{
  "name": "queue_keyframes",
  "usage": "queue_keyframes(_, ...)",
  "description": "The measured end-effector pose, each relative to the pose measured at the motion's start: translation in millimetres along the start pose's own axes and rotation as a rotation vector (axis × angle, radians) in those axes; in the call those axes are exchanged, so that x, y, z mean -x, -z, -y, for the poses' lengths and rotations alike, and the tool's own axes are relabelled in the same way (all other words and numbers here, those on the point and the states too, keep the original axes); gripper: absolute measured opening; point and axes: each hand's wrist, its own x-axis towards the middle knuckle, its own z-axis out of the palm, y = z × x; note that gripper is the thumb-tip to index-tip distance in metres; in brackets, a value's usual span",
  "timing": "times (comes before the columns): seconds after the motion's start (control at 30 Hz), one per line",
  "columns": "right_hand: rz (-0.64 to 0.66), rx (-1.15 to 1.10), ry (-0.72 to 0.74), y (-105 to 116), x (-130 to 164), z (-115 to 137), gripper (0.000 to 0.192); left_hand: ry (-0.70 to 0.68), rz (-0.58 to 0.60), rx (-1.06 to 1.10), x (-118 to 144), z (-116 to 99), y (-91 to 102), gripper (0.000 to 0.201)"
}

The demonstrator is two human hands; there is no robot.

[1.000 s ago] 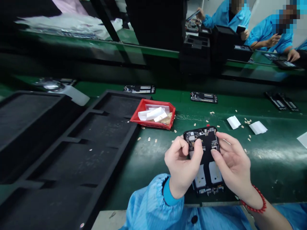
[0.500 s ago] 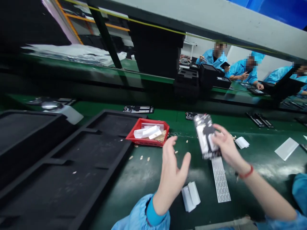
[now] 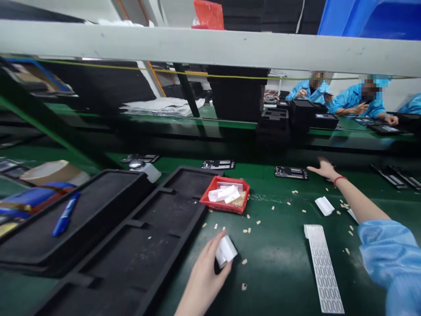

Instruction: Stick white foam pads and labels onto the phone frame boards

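My left hand (image 3: 207, 265), low in the middle of the view, is closed on a folded white paper (image 3: 226, 250), held between thumb and fingers just above the green bench. My right hand (image 3: 324, 170) reaches to the back of the bench with fingers apart, slightly blurred, and grips nothing that I can see. Left of it lies a phone frame with circuit board (image 3: 291, 173); a dark piece shows partly beneath the hand. A long label strip (image 3: 324, 267) with rows of oval outlines lies front right. Another folded white paper (image 3: 324, 206) sits nearer the right forearm.
A red bin (image 3: 223, 210) holds white slips and tan bits. Black trays (image 3: 131, 232) fill the left side, with a blue marker (image 3: 66, 215) on one. Another phone frame (image 3: 218, 164) lies at the back. Tan scraps dot the bench. Co-workers in blue sit beyond the shelf.
My right hand has let go of the phone frame and moved toward the back. My left hand, open before, has come down and closed on the folded paper. The view has turned left.
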Motion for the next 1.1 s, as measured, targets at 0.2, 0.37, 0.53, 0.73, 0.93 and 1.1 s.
queue_keyframes(0.2,0.303,-0.084,0.316,-52,-19,36,0.036,0.024,-0.377,-0.128,-16,-29,2.9,0.08)
queue_keyframes(0.37,0.313,-0.125,0.378,-18,-12,53,0.032,0.08,-0.213,0.502,-50,-101,-8.1,0.043)
queue_keyframes(0.53,0.093,-0.25,0.425,14,64,94,0.04,0.207,-0.052,0.952,-87,-134,-34.2,0.043)
queue_keyframes(0.73,0.023,-0.464,0.432,8,210,141,0.069,0.241,-0.179,1.103,-73,-144,-33.7,0.038)
queue_keyframes(0.93,-0.077,-0.806,0.294,5,234,167,0.034,0.131,-0.296,1.019,-59,-143,-30.7,0.032)
queue_keyframes(1.1,-0.177,-0.812,0.377,9,234,177,0.02,-0.028,-0.372,0.78,-55,-138,-33.4,0.008)
